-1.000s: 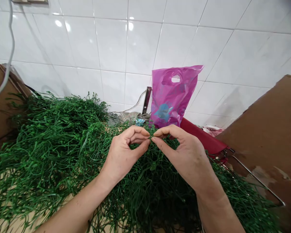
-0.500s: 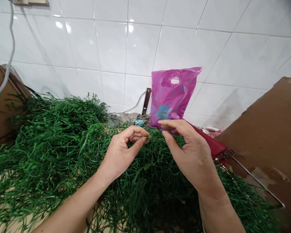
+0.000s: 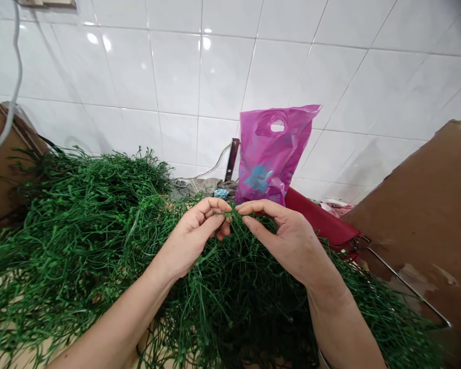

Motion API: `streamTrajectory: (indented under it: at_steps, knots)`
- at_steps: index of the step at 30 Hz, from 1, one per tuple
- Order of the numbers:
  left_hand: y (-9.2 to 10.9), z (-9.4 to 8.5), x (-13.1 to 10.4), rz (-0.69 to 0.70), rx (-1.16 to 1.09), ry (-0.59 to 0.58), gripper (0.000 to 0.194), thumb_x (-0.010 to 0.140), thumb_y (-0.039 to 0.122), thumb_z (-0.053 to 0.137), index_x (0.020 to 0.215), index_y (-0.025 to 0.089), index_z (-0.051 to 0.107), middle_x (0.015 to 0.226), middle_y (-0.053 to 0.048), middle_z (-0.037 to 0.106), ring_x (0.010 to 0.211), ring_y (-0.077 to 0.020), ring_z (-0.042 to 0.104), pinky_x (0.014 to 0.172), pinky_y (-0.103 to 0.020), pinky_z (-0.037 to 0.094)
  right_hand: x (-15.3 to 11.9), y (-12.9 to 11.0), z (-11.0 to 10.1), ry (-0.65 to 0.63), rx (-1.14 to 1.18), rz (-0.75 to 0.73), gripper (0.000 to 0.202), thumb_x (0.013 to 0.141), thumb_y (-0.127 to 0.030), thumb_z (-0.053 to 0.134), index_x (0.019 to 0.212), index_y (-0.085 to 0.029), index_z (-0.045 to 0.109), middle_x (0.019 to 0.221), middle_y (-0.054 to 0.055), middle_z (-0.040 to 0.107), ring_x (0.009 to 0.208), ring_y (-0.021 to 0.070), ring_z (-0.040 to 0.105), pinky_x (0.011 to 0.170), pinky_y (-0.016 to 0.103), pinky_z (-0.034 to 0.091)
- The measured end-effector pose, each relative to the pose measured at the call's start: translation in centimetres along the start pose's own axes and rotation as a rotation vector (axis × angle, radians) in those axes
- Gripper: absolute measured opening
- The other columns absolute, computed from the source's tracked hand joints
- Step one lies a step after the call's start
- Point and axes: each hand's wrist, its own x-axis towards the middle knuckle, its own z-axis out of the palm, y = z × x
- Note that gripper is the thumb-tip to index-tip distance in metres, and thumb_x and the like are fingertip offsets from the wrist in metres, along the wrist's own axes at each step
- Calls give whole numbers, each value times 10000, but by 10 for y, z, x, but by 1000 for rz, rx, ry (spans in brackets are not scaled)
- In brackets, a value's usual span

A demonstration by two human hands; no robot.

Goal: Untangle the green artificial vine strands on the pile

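Observation:
My left hand (image 3: 195, 233) pinches a thin green stem between thumb and forefinger, above the middle of a large heap of green plastic-looking stems (image 3: 88, 220). Just to its right is my right hand (image 3: 288, 233), its thumb and forefinger apart, with nothing visible between them. The fingertips of both hands nearly meet near the stem's end. Small budded tips show on many stems in the heap, which spreads below both hands and far to the left.
A purple bag (image 3: 272, 154) stands against the white tiled wall (image 3: 176, 72), beside a dark metal strip (image 3: 232, 160). Behind my right hand lies a red object (image 3: 318, 218). Brown cardboard (image 3: 418, 220) rises at right, more cardboard (image 3: 0, 169) at left. A white cable (image 3: 17, 77) hangs upper left.
My right hand has moved left and slightly down, closing the gap to my left hand. My left hand has shifted slightly left.

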Motion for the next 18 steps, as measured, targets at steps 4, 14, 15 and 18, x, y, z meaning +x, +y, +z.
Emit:
streamTrajectory:
  at_steps: [4, 14, 15, 18]
  knots:
    - [1, 1, -2, -33, -37, 23, 72, 836, 209, 560, 901, 188, 583, 653, 44, 475, 569, -97, 380, 542, -227, 297, 0, -1, 5, 6, 9, -24, 120, 883, -170, 606, 947, -231, 687, 1035, 13, 772, 996, 189, 717, 942, 333, 532]
    - [-4, 0, -2, 43, 206, 34, 176, 876, 308, 656, 964, 184, 567, 796, 31, 534, 694, -102, 455, 641, -216, 365, -1, -1, 12, 42, -40, -84, 131, 843, -118, 609, 905, -222, 660, 889, -10, 729, 826, 159, 677, 783, 269, 511]
    - [-5, 0, -1, 51, 259, 37, 178, 891, 317, 642, 983, 182, 572, 781, 34, 527, 703, -107, 464, 648, -219, 370, -1, -2, 12, 50, -72, -102, 144, 841, -102, 598, 900, -222, 651, 890, -6, 720, 835, 161, 669, 792, 275, 505]
    - [-8, -2, -1, 81, 523, 9, 188, 940, 366, 575, 922, 183, 610, 715, 38, 501, 666, -120, 445, 608, -237, 339, -2, -4, 12, 42, -194, -180, 187, 838, -59, 543, 882, -227, 613, 897, 18, 690, 872, 182, 642, 801, 304, 495]
